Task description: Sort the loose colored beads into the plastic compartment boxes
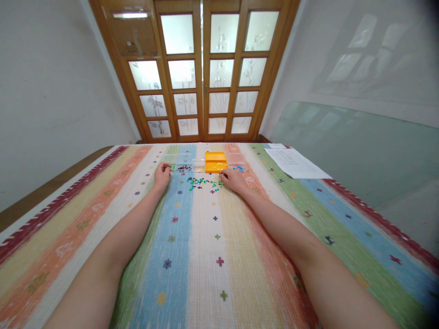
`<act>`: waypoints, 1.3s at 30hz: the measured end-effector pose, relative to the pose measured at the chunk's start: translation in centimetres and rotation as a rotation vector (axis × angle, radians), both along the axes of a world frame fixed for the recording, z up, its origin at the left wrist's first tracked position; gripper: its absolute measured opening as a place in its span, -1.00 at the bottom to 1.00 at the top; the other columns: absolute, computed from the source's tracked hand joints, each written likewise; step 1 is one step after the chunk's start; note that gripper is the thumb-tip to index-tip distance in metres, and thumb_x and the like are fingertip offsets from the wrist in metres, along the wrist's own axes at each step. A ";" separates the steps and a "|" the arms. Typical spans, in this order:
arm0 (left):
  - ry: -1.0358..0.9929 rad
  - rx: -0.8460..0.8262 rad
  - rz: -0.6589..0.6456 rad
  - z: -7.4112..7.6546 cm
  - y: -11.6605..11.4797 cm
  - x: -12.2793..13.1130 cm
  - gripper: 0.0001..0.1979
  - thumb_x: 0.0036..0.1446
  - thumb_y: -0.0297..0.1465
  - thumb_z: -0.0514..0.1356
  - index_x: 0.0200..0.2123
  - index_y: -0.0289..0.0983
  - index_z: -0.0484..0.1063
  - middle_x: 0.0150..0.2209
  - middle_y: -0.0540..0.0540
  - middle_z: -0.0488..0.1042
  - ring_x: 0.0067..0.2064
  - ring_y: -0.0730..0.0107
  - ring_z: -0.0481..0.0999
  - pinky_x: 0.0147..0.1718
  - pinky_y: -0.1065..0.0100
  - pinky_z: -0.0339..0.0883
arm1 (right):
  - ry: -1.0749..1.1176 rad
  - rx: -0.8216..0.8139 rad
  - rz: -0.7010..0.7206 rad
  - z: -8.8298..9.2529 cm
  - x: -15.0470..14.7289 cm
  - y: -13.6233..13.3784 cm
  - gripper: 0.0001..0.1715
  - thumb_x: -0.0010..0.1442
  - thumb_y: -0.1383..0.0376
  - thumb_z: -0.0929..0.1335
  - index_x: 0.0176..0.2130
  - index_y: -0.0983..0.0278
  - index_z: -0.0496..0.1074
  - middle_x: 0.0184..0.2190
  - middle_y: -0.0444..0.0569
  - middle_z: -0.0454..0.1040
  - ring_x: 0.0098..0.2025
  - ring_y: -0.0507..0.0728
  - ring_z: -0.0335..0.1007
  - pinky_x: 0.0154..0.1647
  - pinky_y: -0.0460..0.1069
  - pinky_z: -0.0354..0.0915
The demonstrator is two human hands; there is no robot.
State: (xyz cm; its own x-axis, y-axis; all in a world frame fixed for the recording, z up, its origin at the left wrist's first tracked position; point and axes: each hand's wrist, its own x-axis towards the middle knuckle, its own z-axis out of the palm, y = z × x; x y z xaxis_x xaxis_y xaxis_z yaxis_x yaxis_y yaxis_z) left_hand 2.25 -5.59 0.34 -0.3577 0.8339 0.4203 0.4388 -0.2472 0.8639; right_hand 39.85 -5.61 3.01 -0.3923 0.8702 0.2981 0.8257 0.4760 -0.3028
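Note:
My left hand (162, 174) is at the left end of a row of small boxes, its fingers curled together beside a clear box holding green pieces (173, 167). Anything between those fingertips is too small to make out. My right hand (233, 179) rests at the right edge of a loose pile of small coloured pieces (202, 183), mostly green and blue with some dark red. Its fingers are pinched, and what they hold is hidden. Just behind it stands an open orange box (216, 156) with a few pale pieces inside.
Clear boxes hold brown pieces (184, 168), yellow pieces (199, 169) and blue pieces (238, 168). White paper sheets (291, 163) lie on the right of the striped tablecloth (206, 256). A glass panel (360, 151) leans along the right wall; wooden doors (202, 55) stand behind the table.

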 end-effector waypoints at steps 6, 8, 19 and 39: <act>-0.095 -0.003 0.081 -0.1 0.1 -0.4 -0.83 0.20 -0.38 0.07 -0.18 -0.23 0.40 -0.23 -0.05 0.51 -0.42 0.43 0.42 -0.43 0.42 0.30 | -0.010 -0.002 -0.009 0.2 0.0 -0.1 -0.65 0.45 0.24 0.25 -0.06 0.26 0.60 -0.08 0.06 0.64 -0.06 0.17 0.48 -0.04 -0.03 0.24; -0.144 -0.011 0.089 -0.1 0.1 -0.4 -0.78 0.19 -0.39 0.06 -0.13 -0.24 0.42 -0.17 -0.08 0.55 -0.45 0.45 0.41 -0.44 0.43 0.31 | -0.010 0.003 -0.004 0.2 0.0 -0.2 -0.65 0.45 0.24 0.25 -0.06 0.26 0.60 -0.08 0.06 0.64 -0.07 0.17 0.48 -0.05 -0.03 0.24; -0.198 -0.093 -0.051 -0.7 0.4 -0.3 -0.30 0.02 -0.46 0.07 0.29 -0.27 0.31 0.06 -0.20 0.59 -0.47 0.52 0.46 -0.43 0.42 0.36 | -0.010 0.006 -0.001 0.3 0.0 -0.3 -0.65 0.45 0.23 0.25 -0.06 0.25 0.61 -0.08 0.06 0.64 -0.07 0.17 0.48 -0.04 -0.02 0.24; 0.835 -0.002 -0.454 1.6 -4.0 4.9 -0.78 0.27 -0.30 0.20 -0.11 -0.15 0.64 -0.18 -0.12 0.56 -0.15 0.19 0.54 -0.10 0.21 0.40 | -0.029 -0.002 -0.001 0.3 0.1 -0.2 -0.63 0.46 0.23 0.23 -0.10 0.25 0.60 -0.10 0.05 0.63 -0.09 0.16 0.47 -0.08 -0.03 0.22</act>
